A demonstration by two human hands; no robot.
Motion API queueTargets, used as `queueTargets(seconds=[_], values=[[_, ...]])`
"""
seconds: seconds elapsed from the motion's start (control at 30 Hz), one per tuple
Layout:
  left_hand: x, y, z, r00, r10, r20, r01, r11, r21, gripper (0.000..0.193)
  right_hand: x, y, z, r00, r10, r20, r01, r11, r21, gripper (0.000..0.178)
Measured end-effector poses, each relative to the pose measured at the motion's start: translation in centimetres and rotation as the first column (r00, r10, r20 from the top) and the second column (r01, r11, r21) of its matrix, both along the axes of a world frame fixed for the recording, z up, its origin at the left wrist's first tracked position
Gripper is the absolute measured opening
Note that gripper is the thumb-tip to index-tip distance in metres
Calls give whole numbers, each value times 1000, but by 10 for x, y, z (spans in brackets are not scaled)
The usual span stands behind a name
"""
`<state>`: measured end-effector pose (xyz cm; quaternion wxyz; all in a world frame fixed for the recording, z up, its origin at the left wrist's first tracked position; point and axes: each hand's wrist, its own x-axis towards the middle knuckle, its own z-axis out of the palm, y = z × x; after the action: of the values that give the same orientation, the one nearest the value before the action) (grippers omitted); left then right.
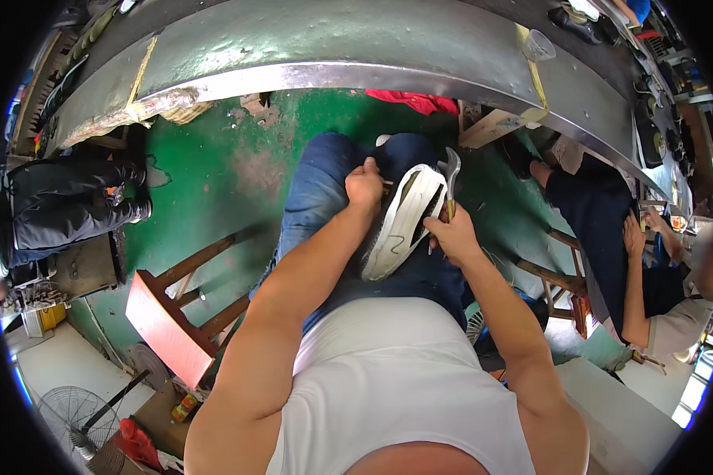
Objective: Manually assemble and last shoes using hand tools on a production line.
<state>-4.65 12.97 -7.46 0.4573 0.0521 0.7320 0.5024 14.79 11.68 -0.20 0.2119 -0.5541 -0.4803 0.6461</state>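
On my lap, over the blue jeans [318, 186], a shoe [404, 218] lies with its pale underside up and its dark upper showing along the sides. Its long axis slants from lower left to upper right. My left hand [364, 186] is closed beside the shoe's upper left edge, thumb up; a small light-brown bit pokes out from it toward the shoe, and what it grips is mostly hidden. Along the right edge of the shoe, my right hand [453, 233] is wrapped round the handle of metal pincers [452, 168], whose curved head points away from me.
A long metal-topped bench [333, 47] runs across in front of my knees. Wooden stools [170, 324] stand left and right. One person in dark trousers [72, 206] is at the left; another [610, 229] sits at the right. A fan [75, 419] stands lower left.
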Motion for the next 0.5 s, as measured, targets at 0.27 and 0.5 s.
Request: queueTargets(seconds=[0.27,0.5], values=[[-22,9,-47,959,168,229,-131,977,-168,37,0,-11,-13,998,31,-45,-29,999,34,21],[-36,-21,9,651,-725,-223,759,616,213,38,19,-11,-14,994,-2,-110,3,1000,11,22]])
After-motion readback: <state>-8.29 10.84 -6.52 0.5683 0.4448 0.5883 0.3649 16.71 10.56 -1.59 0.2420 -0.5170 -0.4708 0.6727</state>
